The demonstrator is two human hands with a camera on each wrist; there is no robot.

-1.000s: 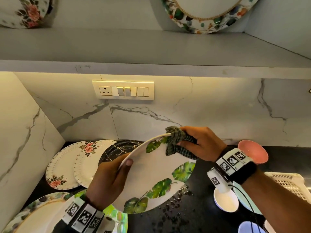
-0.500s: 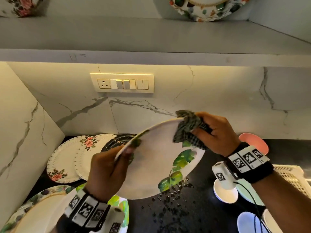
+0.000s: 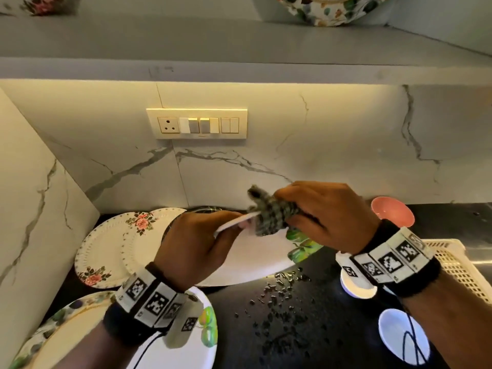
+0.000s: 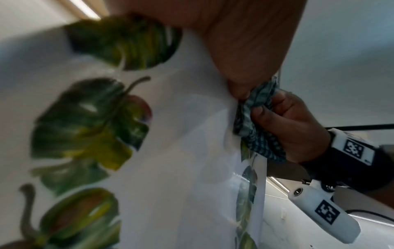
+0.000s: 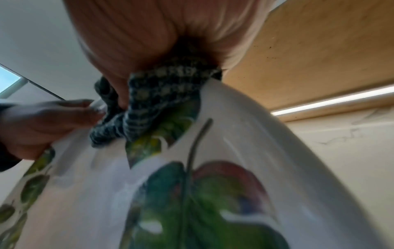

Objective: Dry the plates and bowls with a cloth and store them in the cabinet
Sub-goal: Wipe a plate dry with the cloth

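Since a second ago the white round plate with green leaf prints (image 3: pixel 255 258) has tipped flatter, its face turned from the head camera. It hangs over the black counter (image 3: pixel 300 328), left hand (image 3: pixel 191 249) pinching the rim at nine o'clock, right hand (image 3: pixel 327 217) bunching the dark checked cloth (image 3: pixel 269 217) over the rim at twelve o'clock. Floral plates (image 3: pixel 106 251) lean at ten o'clock; water droplets (image 3: pixel 279 294) lie at five. One wet rim pinch seems thin; a hard wipe could slip it.

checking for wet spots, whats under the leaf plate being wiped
Under the leaf plate: black counter with water droplets showing at its near edge. The left hand and plate hide whatever lies directly beneath.
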